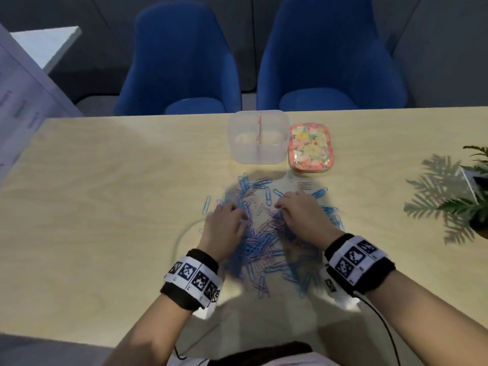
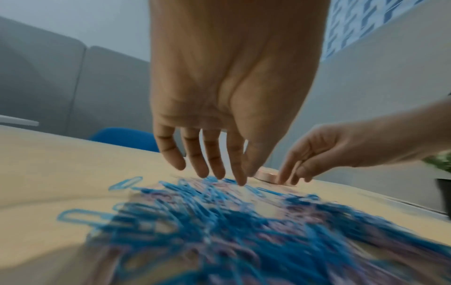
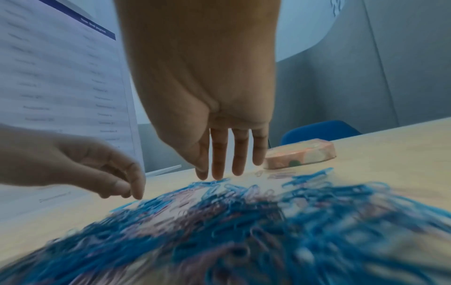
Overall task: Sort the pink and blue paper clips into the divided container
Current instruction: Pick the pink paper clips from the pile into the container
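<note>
The pale wooden surface (image 1: 105,180) runs wide here, with plenty of bare room out to the left and its far edge just behind the clear divided container (image 1: 258,137), which stands against that edge with a pink divider down its middle and both compartments looking empty. Just beside it on the right sits a small patterned box (image 1: 311,147), and a potted plant (image 1: 475,202) crowds the right edge. Two blue chairs (image 1: 182,62) wait beyond the far edge. In the centre lies the heap of pink and blue paper clips (image 1: 261,241), mixed together and spread loosely, near the container but apart from it. The left hand (image 1: 224,225) hovers low over the heap's left side, fingers (image 2: 214,160) extended downward and slightly apart, tips touching the far clips; whether it pinches one cannot be told. The right hand (image 1: 301,215) mirrors it on the right side, fingers (image 3: 218,160) straight and close together, tips at the clips, nothing clearly gripped.
</note>
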Motion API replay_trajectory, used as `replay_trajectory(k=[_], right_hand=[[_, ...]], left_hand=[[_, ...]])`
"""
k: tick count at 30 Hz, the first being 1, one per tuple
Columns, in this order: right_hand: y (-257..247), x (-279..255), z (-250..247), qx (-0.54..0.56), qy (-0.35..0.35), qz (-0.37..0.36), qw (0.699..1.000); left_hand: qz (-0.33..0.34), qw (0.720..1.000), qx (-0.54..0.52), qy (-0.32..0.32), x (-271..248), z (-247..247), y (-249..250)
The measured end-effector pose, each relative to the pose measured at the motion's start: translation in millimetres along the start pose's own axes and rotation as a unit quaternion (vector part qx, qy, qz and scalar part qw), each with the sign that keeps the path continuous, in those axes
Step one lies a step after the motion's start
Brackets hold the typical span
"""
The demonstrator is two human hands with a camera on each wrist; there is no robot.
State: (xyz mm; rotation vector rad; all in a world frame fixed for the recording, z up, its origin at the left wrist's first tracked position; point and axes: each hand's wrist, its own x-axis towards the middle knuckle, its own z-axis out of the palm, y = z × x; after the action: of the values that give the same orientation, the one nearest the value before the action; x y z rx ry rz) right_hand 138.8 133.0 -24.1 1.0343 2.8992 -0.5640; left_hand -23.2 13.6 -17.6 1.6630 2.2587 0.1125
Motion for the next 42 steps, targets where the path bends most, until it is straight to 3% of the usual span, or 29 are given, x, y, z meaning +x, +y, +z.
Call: replay_trajectory(k=[3, 5, 10, 19, 23, 26, 29, 33, 39, 42], right_hand=[[-7, 35, -12, 0.041, 0.029, 0.005, 0.999], [-13, 59, -11, 0.064, 0.046, 0.026, 0.997], [-28, 91, -3, 0.051, 0.007, 0.053, 0.997], [-9, 74, 1, 0.141, 0.013, 0.103, 0.985], [7, 61, -6, 0.081, 0.027, 0.143, 0.986], [1, 71, -10, 0.055, 0.061, 0.118, 0.99], [-13, 85, -9, 0.005, 0.033, 0.086, 0.996], [-15, 86, -1, -0.004, 0.036, 0.14, 0.989], [-4, 67, 5, 0.106, 0.009, 0.171, 0.979], [12, 52, 6, 0.143, 0.058, 0.225, 0.962]], left_hand=[[-0.055, 0.991, -0.097, 0.074, 34, -13, -10], [-0.091, 0.983, -0.133, 0.09, 56, -16, -13], [-0.099, 0.989, -0.111, 0.019, 89, -8, -8], [-0.094, 0.976, -0.194, 0.041, 84, 2, -26], [-0.081, 0.979, -0.183, 0.031, 82, 2, -29], [-0.092, 0.98, -0.175, 0.016, 84, 3, -29], [-0.093, 0.982, -0.165, 0.003, 84, 2, -28], [-0.138, 0.965, -0.211, 0.075, 84, -8, -44], [-0.162, 0.967, -0.176, 0.091, 85, -14, -71], [-0.152, 0.975, -0.115, 0.112, 82, -14, -74]])
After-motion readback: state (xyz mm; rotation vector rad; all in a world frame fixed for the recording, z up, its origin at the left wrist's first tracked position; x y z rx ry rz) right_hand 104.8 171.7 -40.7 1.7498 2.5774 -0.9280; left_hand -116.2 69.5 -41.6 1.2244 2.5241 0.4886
